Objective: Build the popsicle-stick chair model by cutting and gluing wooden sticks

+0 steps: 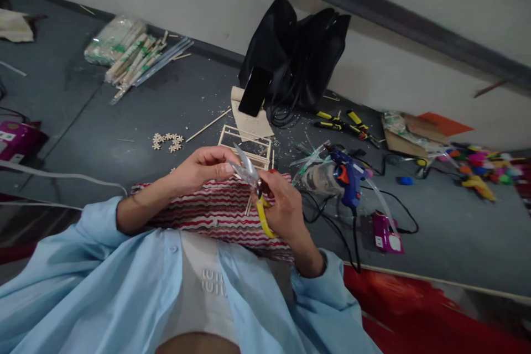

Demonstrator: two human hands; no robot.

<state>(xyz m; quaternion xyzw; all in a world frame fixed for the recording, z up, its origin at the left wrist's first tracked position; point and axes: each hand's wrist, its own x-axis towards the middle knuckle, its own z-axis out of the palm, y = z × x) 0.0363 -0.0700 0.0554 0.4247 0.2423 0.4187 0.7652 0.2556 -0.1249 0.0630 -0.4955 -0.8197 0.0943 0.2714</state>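
Observation:
My right hand (284, 204) is wrapped round the yellow handles of a pair of pruning shears (249, 172). Their silver blades point up and left, spread apart. Close to the blade tips, my left hand (209, 168) has thumb and forefinger pinched together; what sits between them is too small to make out. Just beyond both hands stands a small frame of thin wooden sticks (244, 150), partly hidden by the blades and fingers. Under my wrists lies a red and white striped cloth (194, 213). Left of the frame is a curved cluster of small wooden flower shapes (168, 142).
A blue glue gun (350, 177) rests by a clear container (321, 178), its cord trailing down. Behind the frame lie a phone (255, 91) and a black bag (298, 55). Yellow-black pliers (346, 124) are at right; bundled sticks (136, 61) at far left.

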